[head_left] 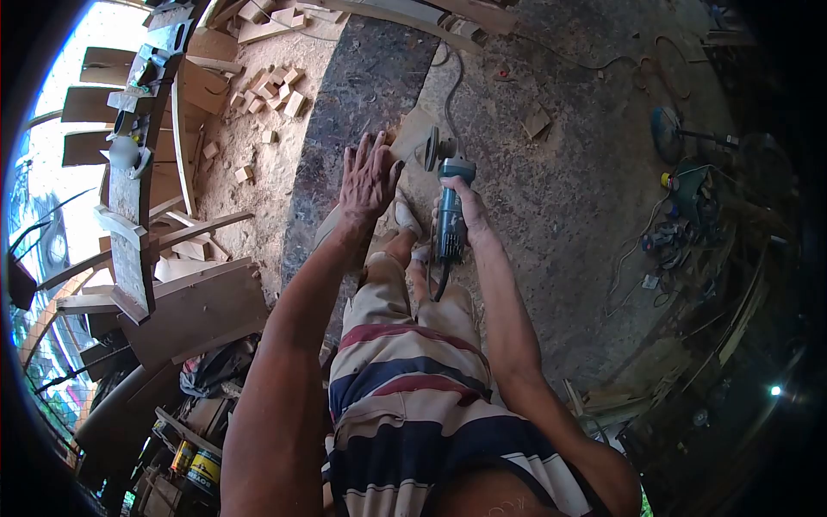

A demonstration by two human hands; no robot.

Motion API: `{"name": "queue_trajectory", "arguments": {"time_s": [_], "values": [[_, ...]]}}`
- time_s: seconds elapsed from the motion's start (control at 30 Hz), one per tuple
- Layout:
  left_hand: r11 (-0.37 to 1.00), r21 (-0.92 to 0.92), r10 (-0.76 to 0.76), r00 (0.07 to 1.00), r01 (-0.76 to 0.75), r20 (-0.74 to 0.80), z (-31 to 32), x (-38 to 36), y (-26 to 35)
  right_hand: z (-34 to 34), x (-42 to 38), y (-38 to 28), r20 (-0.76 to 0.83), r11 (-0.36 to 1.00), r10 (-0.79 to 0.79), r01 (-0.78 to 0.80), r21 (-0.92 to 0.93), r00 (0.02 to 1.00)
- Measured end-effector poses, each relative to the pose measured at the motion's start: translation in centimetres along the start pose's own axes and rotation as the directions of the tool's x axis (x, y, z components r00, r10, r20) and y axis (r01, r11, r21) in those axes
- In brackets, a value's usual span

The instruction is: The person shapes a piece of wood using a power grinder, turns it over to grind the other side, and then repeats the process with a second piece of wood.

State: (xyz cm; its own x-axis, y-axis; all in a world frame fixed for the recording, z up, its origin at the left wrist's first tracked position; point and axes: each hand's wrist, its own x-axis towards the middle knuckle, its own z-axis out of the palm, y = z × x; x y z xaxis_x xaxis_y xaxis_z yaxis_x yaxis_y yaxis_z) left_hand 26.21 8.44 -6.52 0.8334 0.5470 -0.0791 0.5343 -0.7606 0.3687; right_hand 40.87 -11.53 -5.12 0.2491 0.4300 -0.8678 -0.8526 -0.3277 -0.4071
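Note:
My right hand [463, 200] is wrapped round the body of a blue-green angle grinder [450, 226], which points away from me with its disc [430, 148] at the far end. A dark cord leaves its near end. My left hand [368, 179] lies to the left of the grinder, palm down with its fingers stretched out, holding nothing. It is over or on the dark, stained board [345, 95]; contact cannot be made out. A gap separates the left hand from the disc.
Small wood blocks [274, 90] lie scattered at the upper left beside a long wooden frame [129, 207]. A fan [668, 133] stands at the right, near tangled cords and tools [680, 233]. A yellow-labelled can [204, 470] is at the lower left.

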Motion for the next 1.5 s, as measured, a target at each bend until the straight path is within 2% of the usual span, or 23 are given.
{"name": "queue_trajectory", "arguments": {"time_s": [0.27,0.47,0.57,0.8,0.9,1.03,1.1,1.4,1.5], "values": [[1.0,-0.008,0.004,1.0,-0.005,-0.025,0.1,0.0,0.1,0.3,-1.0,-0.1,0.01,0.999,0.047,-0.048,0.005,0.999],[1.0,-0.016,0.018,0.999,-0.018,-0.029,-0.2,0.1,0.0,1.4,-1.0,0.4,-0.042,0.999,-0.019,0.021,0.038,0.999],[1.0,-0.01,0.017,0.999,-0.018,-0.035,-0.1,0.1,0.0,0.6,-0.5,1.1,-0.029,0.999,0.015,-0.013,0.052,0.999],[0.998,-0.04,0.038,0.999,-0.039,-0.028,-0.5,0.4,0.4,0.8,0.0,1.7,-0.009,0.994,-0.024,0.025,0.105,1.0],[0.998,-0.003,0.063,0.998,-0.063,-0.002,-1.1,0.4,0.8,0.1,0.4,1.3,0.004,1.0,0.004,-0.004,0.03,1.0],[0.998,0.038,0.042,0.999,-0.043,0.026,-0.5,0.5,0.7,1.3,1.1,1.9,-0.059,0.978,-0.081,0.091,0.186,0.995],[0.998,0.052,0.037,0.998,-0.039,0.041,-0.6,0.5,0.9,1.2,1.8,1.9,-0.03,0.978,-0.076,0.08,0.193,0.997],[0.998,0.035,0.048,0.997,-0.049,0.055,-1.1,0.5,1.2,1.0,2.4,1.8,-0.031,0.993,-0.008,0.012,0.122,0.999],[0.998,0.049,0.042,0.998,-0.045,0.051,-0.8,0.4,0.9,1.5,1.9,2.0,-0.04,0.989,-0.069,0.073,0.127,0.997]]}}
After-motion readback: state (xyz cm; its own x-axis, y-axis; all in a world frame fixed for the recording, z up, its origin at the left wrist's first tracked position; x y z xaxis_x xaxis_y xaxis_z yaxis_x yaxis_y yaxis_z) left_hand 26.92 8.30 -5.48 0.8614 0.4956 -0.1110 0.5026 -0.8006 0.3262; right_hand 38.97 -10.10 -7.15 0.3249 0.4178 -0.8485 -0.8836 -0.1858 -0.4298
